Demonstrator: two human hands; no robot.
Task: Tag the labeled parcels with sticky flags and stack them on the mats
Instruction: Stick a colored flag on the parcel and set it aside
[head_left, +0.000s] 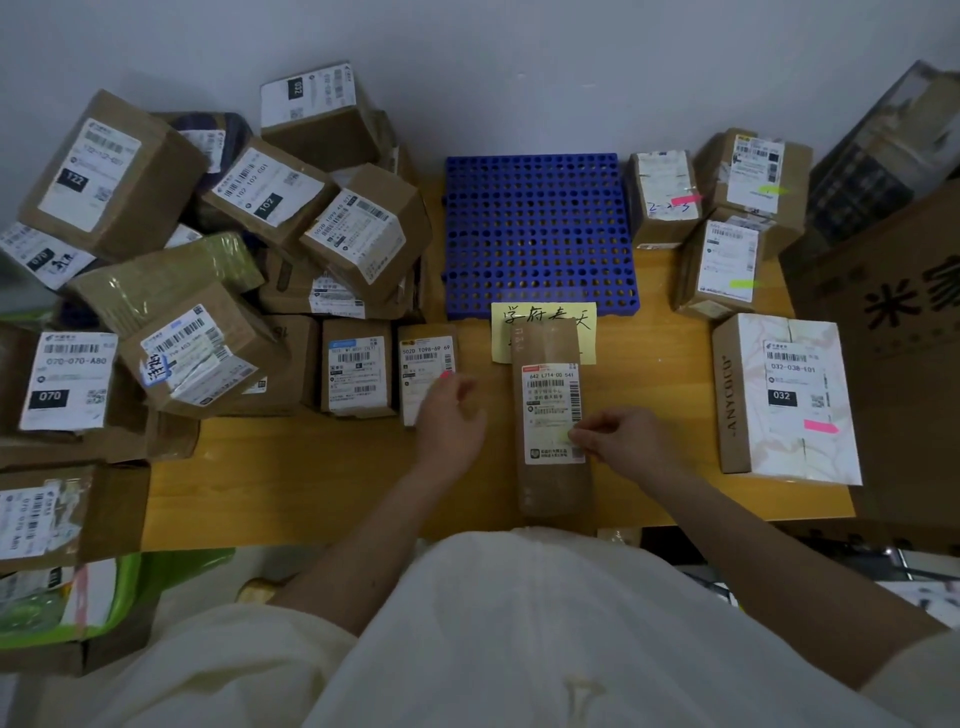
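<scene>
Right hand (621, 439) has its fingertips pinched down on the glossy white label of a long, flat brown-paper parcel (551, 415) lying on the smooth yellow wooden table (322, 467). Left hand (451, 418) hovers loose, fingers relaxed, pink flag (445, 374) at its fingertips. Perforated blue plastic mat (540, 234) sits just behind the parcel.

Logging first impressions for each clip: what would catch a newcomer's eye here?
The bright blue perforated mat at the table's far centre, bare on top. Next, the heap of labelled cardboard parcels on the left. In front, the right hand pinches at the label of a long brown parcel.
</scene>
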